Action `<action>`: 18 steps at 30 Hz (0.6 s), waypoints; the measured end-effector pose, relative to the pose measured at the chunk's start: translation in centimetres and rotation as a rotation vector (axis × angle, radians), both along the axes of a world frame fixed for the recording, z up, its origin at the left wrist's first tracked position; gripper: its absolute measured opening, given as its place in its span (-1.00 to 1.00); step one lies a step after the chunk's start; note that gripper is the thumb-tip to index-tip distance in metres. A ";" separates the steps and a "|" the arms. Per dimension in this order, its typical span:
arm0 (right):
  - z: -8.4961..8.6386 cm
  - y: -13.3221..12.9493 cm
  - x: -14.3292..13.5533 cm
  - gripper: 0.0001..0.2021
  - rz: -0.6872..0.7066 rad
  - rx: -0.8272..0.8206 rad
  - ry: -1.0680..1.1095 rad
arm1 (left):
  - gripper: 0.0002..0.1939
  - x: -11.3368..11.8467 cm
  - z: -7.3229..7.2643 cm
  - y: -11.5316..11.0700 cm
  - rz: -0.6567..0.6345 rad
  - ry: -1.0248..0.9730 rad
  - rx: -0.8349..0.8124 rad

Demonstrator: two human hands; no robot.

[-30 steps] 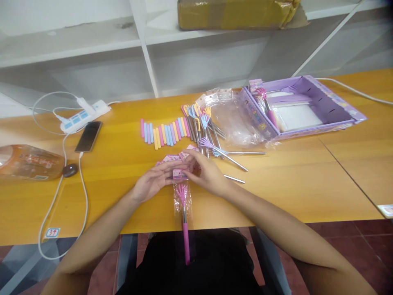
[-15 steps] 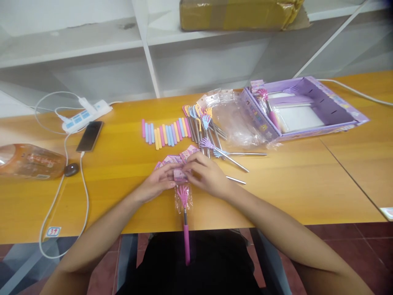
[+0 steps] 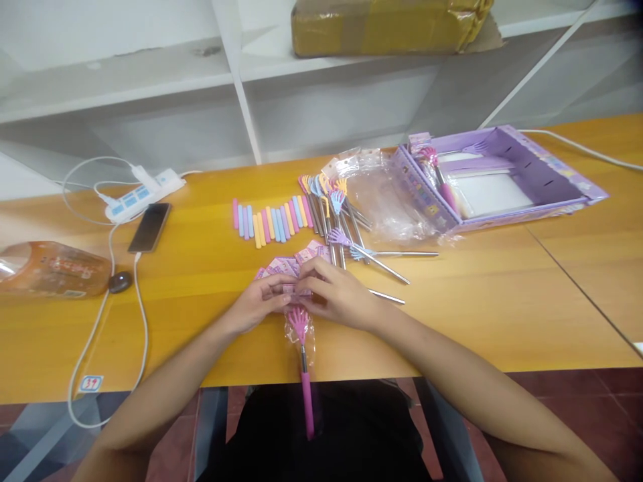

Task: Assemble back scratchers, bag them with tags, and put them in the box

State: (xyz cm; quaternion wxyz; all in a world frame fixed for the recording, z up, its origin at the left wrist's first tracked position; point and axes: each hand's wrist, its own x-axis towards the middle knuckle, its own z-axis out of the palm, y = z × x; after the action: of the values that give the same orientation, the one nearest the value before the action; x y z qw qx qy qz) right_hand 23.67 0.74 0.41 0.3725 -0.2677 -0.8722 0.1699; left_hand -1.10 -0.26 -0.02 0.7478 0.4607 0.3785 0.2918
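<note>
A pink back scratcher (image 3: 307,395) points its claw away from me, its handle reaching over the table's near edge. Around the claw is a clear plastic bag (image 3: 311,335). My left hand (image 3: 257,304) pinches the bag's far end from the left. From the right, my right hand (image 3: 334,292) closes its fingers on the same end, covering most of it. Just beyond my fingers lie several pink printed cards (image 3: 281,266), partly hidden. Metal-rod scratchers with coloured claws (image 3: 337,199) are heaped farther off, beside a row of pastel handle sleeves (image 3: 271,223).
Clear bags (image 3: 389,201) lie against a purple display box (image 3: 552,177) that holds a packed scratcher. On the left are a power strip (image 3: 145,194), a phone (image 3: 149,227), an orange bottle (image 3: 60,269) and white cables. A taped carton (image 3: 392,27) sits on the shelf behind.
My fingers have drawn closer together at the top of the bag, and more of the card there is covered. The scratcher stays in nearly the same place; the whole view has shifted slightly.
</note>
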 end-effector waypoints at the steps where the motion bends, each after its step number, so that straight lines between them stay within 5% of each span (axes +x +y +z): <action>1: 0.1 0.0 0.0 -0.86 0.009 -0.011 0.001 | -0.57 0.0 0.0 0.0 0.006 0.004 0.009; 18: 0.6 -0.2 0.6 -0.79 0.083 0.069 -0.028 | -0.66 0.4 0.3 0.0 0.088 0.048 0.085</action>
State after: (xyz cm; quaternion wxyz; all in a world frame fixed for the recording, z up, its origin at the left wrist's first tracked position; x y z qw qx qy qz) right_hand 24.24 0.59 1.03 0.3617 -0.2206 -0.8931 0.1514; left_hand -0.70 -0.22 0.24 0.7049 0.4817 0.4034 0.3292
